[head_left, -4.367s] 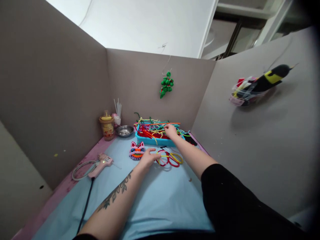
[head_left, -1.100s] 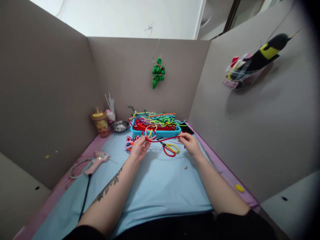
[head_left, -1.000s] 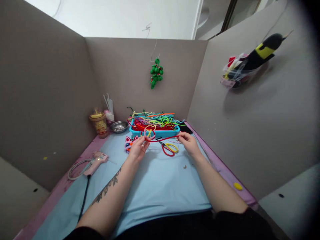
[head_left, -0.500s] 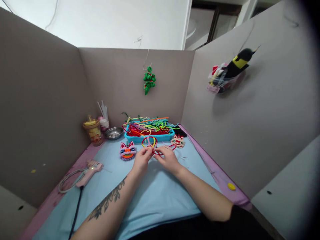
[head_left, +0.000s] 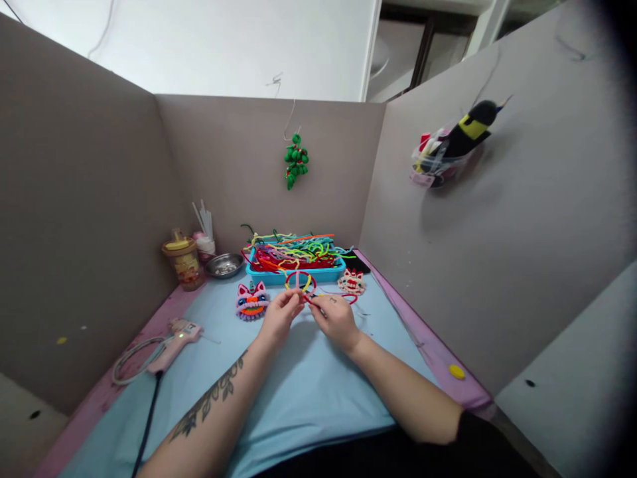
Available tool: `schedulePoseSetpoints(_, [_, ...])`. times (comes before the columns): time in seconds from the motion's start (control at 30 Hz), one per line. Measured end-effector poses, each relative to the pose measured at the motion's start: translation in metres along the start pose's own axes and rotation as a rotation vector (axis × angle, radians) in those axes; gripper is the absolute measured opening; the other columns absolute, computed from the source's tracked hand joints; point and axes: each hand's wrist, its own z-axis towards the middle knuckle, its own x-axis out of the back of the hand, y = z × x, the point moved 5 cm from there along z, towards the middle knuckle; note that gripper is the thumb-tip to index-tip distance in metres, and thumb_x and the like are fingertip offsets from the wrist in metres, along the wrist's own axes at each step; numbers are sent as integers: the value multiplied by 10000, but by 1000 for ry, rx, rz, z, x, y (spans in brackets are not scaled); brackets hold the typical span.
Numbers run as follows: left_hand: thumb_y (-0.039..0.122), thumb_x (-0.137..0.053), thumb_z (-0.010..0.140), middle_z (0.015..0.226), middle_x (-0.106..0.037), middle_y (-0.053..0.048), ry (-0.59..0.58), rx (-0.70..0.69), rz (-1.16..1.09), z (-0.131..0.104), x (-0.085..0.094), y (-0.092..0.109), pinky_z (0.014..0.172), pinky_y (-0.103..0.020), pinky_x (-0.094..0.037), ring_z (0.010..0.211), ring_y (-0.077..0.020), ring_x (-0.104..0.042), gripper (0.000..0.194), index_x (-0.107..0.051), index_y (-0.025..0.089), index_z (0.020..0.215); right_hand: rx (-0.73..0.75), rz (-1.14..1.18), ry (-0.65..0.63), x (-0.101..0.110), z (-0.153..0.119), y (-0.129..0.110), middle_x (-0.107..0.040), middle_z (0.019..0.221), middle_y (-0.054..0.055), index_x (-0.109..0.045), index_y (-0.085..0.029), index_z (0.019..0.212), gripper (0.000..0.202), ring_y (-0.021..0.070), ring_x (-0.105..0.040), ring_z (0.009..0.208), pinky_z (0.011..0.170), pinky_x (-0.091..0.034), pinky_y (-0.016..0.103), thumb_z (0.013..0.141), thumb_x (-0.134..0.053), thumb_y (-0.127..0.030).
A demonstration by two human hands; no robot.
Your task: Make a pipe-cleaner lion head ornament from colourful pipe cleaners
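Blue cloth [head_left: 318, 405] covered the work area, probably to keep glue off the pink surface under it. Yellow disc [head_left: 456, 372] sat off the cloth at the right edge. Glue gun [head_left: 174, 345] lay on the left, small light on, nozzle pointing inward; likely parked there to be reachable but out of the way.

Left hand [head_left: 282, 317] pinched the multicolour ring [head_left: 297, 281] at its near side, loop upright above the fingers, presumably so the far part stayed uncovered. Right hand [head_left: 338, 322] pinched the red stem [head_left: 349, 297] close beside, thumb and finger together, its tail curving out past the knuckles. Fingertips nearly met; whether stem and ring were joined, couldn't tell. Both were over mid-cloth, in front of the tray.

Purple animal face [head_left: 251, 302] sat left of the hands, cream-and-red face [head_left: 352, 282] right and behind; both in easy sight, maybe as references. Behind: blue tray [head_left: 269, 277] heaped with loose stems [head_left: 298, 249], central, so either hand could reach. Metal bowl [head_left: 226, 275] to its left.
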Motion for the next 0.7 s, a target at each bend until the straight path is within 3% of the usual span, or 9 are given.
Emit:
schedulePoseSetpoints(0.17, [221,-767,541,820,-667,-50,56,70,7,4,8,4,666,-230,-451,743,-137,-623,364,-642,150,876,0,-115,99,16,2,9,-661,725,44,-633,-239,875,148,208,-581,713,734,-382,376,827,-497,-204])
schedulePoseSetpoints(0.27, [225,-726,567,778,-666,-36,80,102,139,7,15,2,483,-174,-333,596,-94,-562,347,-670,167,905,-21,-138,150,22,1,18,-657,723,36,-628,-248,862,140,208,-575,714,770,-360,390,816,-507,-193])
schedulePoseSetpoints(0.37, [233,-697,587,767,-671,-33,88,82,232,9,19,4,436,-175,-243,545,-80,-506,308,-690,181,891,-35,-162,188,26,-1,24,-671,771,29,-623,-258,888,147,206,-580,738,806,-326,403,817,-515,-188])
schedulePoseSetpoints(0.47, [230,-706,578,791,-688,-47,68,25,252,10,19,10,492,-193,-315,617,-114,-550,280,-691,177,853,-24,-169,162,25,-2,23,-681,851,28,-623,-268,938,171,207,-582,791,834,-298,411,823,-521,-192])
schedulePoseSetpoints(0.57, [220,-736,563,817,-693,-62,-16,-55,232,10,15,15,666,-242,-417,767,-168,-602,275,-676,162,825,25,-146,78,18,-1,15,-681,883,26,-625,-284,970,192,201,-578,817,845,-287,409,829,-522,-203])
schedulePoseSetpoints(0.7, [227,-758,564,834,-682,-59,-67,-98,273,10,13,14,751,-270,-434,789,-163,-607,275,-660,150,809,63,-112,1,10,1,6,-679,880,30,-634,-275,973,191,193,-570,813,849,-279,406,834,-520,-210])
